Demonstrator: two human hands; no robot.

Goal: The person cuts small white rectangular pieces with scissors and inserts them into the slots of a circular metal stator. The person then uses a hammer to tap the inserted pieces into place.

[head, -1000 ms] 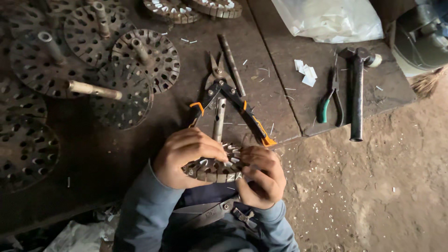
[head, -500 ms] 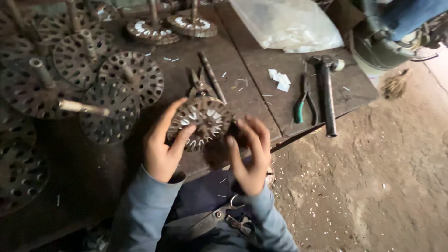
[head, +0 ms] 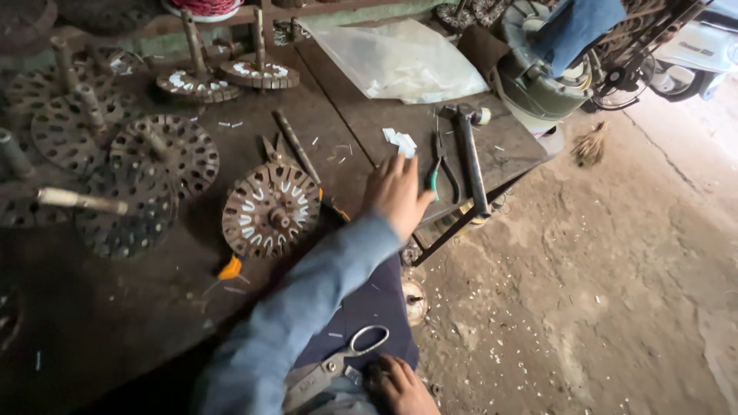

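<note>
The left hand [head: 396, 192] stretches across the dark, worn wooden workbench [head: 323, 123] with its fingers spread and loosely extended, fingertips just touching the small heap of white paper slips [head: 400, 141] that lies near the bench's far edge; nothing is clamped in it yet. The right hand [head: 400, 384] rests low in the lap on the dark apron, its fingers curled beside a pair of metal scissors with grey loop handles [head: 350, 352], though whether it grips anything I cannot tell. The round rusty slotted metal core with white strips tucked into its slots [head: 270, 209] lies flat on the bench just to the left of the reaching forearm, with an orange-handled tool [head: 231, 267] partly hidden under it. To pick a slip well, the fingertips would best pinch a single piece from the top of the heap between thumb and forefinger, lifting lightly so the rest do not scatter over the edge. Just beside the heap lie green-handled pliers [head: 440, 165] and a long dark steel hammer [head: 470, 157], so the hand should come in from the near side and stay clear of both. A crumpled clear plastic bag [head: 400, 61] sits behind the slips, and more perforated rusty discs on shafts [head: 161, 157] crowd the bench further left.
</note>
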